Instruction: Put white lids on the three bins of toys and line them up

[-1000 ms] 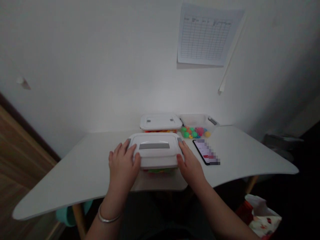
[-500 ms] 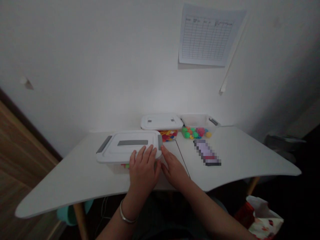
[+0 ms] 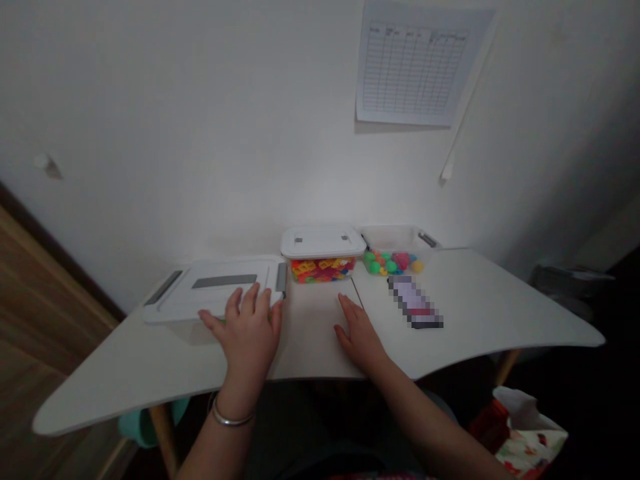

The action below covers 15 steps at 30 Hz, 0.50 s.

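Observation:
A white lidded plastic box (image 3: 210, 293) with grey latches and a grey handle strip sits at the left of the white table (image 3: 475, 313). My left hand (image 3: 247, 333) rests against its near right corner, fingers spread over the lid's edge. My right hand (image 3: 357, 333) lies flat and open on the bare tabletop, apart from the box. A bracelet circles my left wrist.
Against the wall stand a lidded box of coloured pieces (image 3: 323, 252) and an open tub of coloured balls (image 3: 397, 250). A phone (image 3: 415, 303) lies right of my right hand. A printed sheet (image 3: 413, 63) hangs on the wall. A patterned bag (image 3: 525, 437) sits below the table's right edge.
The white lidded box has slid from the table's middle to the left, my left hand going with it. My right hand has come off the box and now lies on the table.

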{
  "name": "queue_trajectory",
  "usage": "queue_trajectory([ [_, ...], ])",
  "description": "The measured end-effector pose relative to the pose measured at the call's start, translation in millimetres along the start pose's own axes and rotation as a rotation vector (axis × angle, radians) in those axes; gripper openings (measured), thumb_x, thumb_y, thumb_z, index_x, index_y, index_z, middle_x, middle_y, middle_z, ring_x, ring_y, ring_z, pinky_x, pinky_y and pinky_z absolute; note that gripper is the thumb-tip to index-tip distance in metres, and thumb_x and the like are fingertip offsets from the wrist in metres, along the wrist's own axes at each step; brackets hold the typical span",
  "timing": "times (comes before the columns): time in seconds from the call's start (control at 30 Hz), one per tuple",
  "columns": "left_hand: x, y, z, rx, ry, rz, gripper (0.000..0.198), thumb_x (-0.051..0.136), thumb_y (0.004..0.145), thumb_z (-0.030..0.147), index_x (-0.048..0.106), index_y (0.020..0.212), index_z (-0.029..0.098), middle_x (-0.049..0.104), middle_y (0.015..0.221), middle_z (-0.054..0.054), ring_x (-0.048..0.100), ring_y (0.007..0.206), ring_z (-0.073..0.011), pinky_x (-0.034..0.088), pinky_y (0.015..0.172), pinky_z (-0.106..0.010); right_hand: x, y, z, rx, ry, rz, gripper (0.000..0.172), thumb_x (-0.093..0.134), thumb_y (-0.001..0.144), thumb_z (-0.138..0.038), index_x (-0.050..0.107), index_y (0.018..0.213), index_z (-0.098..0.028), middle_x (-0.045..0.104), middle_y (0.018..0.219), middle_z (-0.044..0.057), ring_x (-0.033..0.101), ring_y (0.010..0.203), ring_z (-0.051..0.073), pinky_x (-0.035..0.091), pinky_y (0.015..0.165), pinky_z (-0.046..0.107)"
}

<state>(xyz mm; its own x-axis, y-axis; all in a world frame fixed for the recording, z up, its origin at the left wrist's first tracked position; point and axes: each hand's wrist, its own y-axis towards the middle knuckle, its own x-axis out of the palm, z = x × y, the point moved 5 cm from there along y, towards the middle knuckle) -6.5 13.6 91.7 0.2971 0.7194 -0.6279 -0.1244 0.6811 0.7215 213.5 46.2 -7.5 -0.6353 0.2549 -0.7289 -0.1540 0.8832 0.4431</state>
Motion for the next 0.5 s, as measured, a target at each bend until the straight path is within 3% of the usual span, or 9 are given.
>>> queue_trajectory([
  [0.27, 16.9, 23, -22, -0.083, 0.036, -0.004, 0.036, 0.041, 0.095, 0.039, 0.065, 0.118, 0.024, 0.056, 0.140, -0.015, 0.037, 0.138, -0.0363, -0.009, 0.108, -0.073, 1, -1, 0, 0.040, -0.027, -0.031, 0.063, 0.049, 0.085, -0.023, 0.040, 0.147, -0.018, 0.047, 0.148, 0.015, 0.042, 0.138, 0.028, 0.035, 0.115, 0.052],
  [0.5, 42.7, 49, -39, -0.050, -0.050, -0.043, 0.039, 0.041, 0.095, 0.037, 0.064, 0.122, 0.022, 0.054, 0.142, -0.015, 0.024, 0.147, -0.0328, 0.001, 0.114, -0.068, 0, -1, -2, 0.048, -0.051, -0.045, 0.062, 0.050, 0.085, -0.023, 0.043, 0.145, -0.014, 0.049, 0.146, 0.016, 0.044, 0.137, 0.029, 0.035, 0.116, 0.051],
])
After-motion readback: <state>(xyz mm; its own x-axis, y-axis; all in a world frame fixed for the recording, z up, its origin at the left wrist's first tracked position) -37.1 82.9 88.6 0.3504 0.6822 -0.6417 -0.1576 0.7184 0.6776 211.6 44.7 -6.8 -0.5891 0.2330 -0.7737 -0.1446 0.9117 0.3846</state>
